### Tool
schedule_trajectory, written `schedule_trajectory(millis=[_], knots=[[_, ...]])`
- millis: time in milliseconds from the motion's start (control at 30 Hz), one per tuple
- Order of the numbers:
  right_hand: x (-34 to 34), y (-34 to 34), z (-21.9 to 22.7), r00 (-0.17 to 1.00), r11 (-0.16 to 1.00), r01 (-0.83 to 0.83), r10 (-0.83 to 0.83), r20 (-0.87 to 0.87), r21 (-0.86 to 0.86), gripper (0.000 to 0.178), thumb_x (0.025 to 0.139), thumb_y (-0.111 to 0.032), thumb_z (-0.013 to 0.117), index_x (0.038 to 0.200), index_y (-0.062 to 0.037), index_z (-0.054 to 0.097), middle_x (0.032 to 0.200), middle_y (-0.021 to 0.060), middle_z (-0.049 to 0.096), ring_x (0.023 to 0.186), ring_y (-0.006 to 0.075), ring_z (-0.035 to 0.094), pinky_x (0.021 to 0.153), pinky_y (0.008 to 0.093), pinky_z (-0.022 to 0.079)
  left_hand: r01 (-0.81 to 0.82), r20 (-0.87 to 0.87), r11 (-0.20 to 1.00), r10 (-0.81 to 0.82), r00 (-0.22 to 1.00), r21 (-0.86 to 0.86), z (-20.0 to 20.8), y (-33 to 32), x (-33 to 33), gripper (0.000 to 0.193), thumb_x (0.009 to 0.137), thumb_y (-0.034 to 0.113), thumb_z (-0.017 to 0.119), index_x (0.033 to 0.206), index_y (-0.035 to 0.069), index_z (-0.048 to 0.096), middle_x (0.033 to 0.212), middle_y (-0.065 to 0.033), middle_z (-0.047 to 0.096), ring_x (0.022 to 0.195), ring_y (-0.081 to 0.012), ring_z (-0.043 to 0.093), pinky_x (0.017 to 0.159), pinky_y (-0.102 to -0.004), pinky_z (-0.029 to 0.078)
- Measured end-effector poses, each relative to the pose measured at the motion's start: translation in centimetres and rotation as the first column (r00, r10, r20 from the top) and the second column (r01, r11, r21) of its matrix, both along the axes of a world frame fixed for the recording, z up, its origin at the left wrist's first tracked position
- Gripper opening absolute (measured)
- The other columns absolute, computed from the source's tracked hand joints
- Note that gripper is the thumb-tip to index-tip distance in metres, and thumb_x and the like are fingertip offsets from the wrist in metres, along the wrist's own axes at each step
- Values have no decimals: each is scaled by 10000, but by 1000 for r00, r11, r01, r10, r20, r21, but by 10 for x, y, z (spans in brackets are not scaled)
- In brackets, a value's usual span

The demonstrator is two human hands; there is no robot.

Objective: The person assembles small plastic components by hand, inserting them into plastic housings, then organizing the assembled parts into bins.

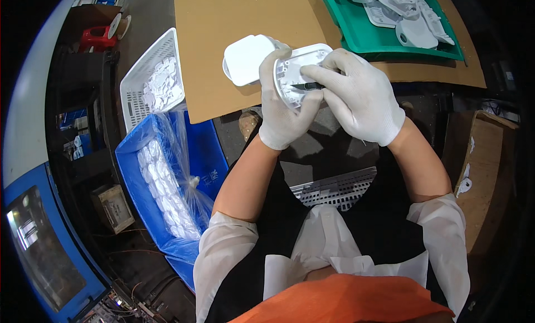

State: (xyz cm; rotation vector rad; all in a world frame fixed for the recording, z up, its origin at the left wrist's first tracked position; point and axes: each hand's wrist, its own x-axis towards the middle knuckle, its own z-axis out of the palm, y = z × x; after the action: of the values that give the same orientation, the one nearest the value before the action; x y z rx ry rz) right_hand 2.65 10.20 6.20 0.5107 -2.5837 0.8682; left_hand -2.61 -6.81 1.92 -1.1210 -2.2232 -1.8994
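My left hand (283,118), in a white glove, is closed round the edge of a white plastic housing (298,62) whose ribbed inner side faces up. My right hand (365,94), gloved too, pinches a small knife with a dark blade (302,86). The blade's tip points left and lies over the inside of the housing; whether it touches the plastic I cannot tell. Just left of the housing, other smooth white plastic parts (248,58) rest on the cardboard-covered table (234,16), partly hidden behind my left fingers.
A green tray (365,44) heaped with white parts stands at the far right. On the left are a white slotted basket (134,86) of white pieces and a blue bin (131,161) lined with clear plastic, holding wrapped parts. A wooden box (487,172) stands at right.
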Motion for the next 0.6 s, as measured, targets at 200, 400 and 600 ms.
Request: schedule_trajectory(millis=[200, 400, 600], knots=[[4, -5, 3, 998, 998, 56, -56, 13, 18, 342, 786, -82, 554, 1116, -106, 640, 935, 114, 571, 836, 292, 600, 714, 363, 503, -5, 34, 996, 1, 999, 94, 5, 3, 5, 669, 811, 39, 616, 1346, 8, 214, 1172, -209, 469, 1092, -257, 539, 903, -354, 481], [4, -2, 2, 998, 999, 38, -38, 45, 8, 353, 785, -85, 553, 1126, -115, 639, 936, 113, 575, 824, 290, 606, 701, 361, 502, 37, 11, 995, -38, 999, 97, 5, 2, 4, 669, 815, 9, 610, 1350, 17, 208, 1180, -214, 470, 1069, -261, 554, 907, -365, 479], [5, 0, 4, 996, 999, -16, 18, 84, -32, 359, 783, -80, 544, 1126, -113, 645, 921, 106, 580, 775, 287, 609, 665, 355, 502, 42, -15, 995, -41, 999, 86, 4, -1, 4, 654, 814, -13, 606, 1343, 16, 223, 1188, -222, 473, 1057, -256, 562, 895, -359, 481]])
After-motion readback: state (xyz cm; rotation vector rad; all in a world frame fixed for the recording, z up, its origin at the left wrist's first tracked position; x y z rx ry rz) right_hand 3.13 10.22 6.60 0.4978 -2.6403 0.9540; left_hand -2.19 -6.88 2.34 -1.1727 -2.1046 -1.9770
